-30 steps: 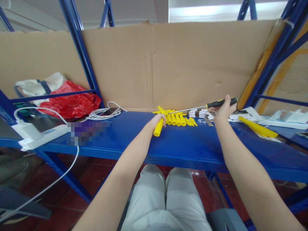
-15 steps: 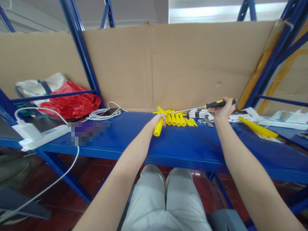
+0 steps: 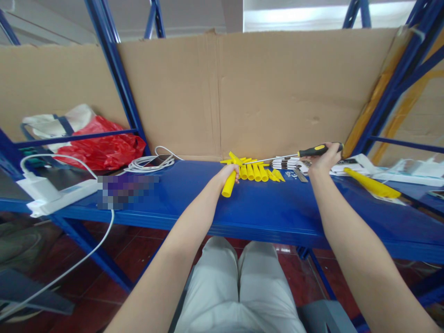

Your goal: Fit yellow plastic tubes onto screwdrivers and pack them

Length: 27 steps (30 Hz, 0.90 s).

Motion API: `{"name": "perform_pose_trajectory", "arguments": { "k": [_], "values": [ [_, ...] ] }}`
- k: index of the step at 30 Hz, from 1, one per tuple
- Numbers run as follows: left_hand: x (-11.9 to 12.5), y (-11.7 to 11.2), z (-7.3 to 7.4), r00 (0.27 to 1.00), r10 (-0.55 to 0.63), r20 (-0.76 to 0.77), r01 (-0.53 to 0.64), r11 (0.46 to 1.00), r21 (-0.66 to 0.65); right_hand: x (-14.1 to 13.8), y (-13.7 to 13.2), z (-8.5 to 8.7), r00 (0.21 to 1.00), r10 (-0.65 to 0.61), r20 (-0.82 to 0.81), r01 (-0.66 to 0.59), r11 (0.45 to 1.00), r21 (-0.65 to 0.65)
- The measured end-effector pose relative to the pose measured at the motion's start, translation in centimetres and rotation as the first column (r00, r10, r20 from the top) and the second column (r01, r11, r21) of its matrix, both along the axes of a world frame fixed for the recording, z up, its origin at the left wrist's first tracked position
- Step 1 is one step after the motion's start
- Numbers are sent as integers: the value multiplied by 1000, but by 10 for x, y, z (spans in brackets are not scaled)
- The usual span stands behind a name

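My left hand (image 3: 225,175) is closed around a yellow plastic piece (image 3: 228,187), whose hollow round end points toward me. Its far end shows a slanted yellow arm above my fingers. In my right hand (image 3: 324,163) is a long screwdriver (image 3: 312,151) with a black and yellow handle. The metal shaft reaches left, and its tip meets or nearly meets the far part of the yellow piece; exact contact cannot be made out. Beside my left hand lies a row of several similar yellow tubes (image 3: 256,174). Small screws (image 3: 290,175) and a flat metal piece (image 3: 300,175) lie nearer my right hand.
White-and-brown packets (image 3: 285,163) lie behind the screws. A yellow blade-like piece (image 3: 373,184) rests at the right. Leftward are a coiled white cable (image 3: 147,164), a power strip (image 3: 65,198) and a red plastic bag (image 3: 104,148). Cardboard (image 3: 277,92) walls the back of the blue shelf (image 3: 263,212).
My right hand and the screwdriver handle have shifted slightly to the right. The left hand keeps its hold on the yellow piece, whose far arm has tilted a little.
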<state>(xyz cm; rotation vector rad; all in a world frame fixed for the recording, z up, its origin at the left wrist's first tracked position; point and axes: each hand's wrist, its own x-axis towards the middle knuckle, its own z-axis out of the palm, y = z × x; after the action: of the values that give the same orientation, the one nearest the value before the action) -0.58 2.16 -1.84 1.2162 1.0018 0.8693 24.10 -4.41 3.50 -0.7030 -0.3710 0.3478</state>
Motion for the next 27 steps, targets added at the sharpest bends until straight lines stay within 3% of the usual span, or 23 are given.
{"name": "perform_pose_trajectory", "arguments": {
  "k": [11,27],
  "values": [
    [2,0,-3,997,32,-74,-26,997,74,-4,-4,2,999,-26,-20,25,998,-66],
    [3,-2,0,994,51,-92,-46,998,50,-2,-2,0,996,-74,-51,68,990,-120]
  ]
}}
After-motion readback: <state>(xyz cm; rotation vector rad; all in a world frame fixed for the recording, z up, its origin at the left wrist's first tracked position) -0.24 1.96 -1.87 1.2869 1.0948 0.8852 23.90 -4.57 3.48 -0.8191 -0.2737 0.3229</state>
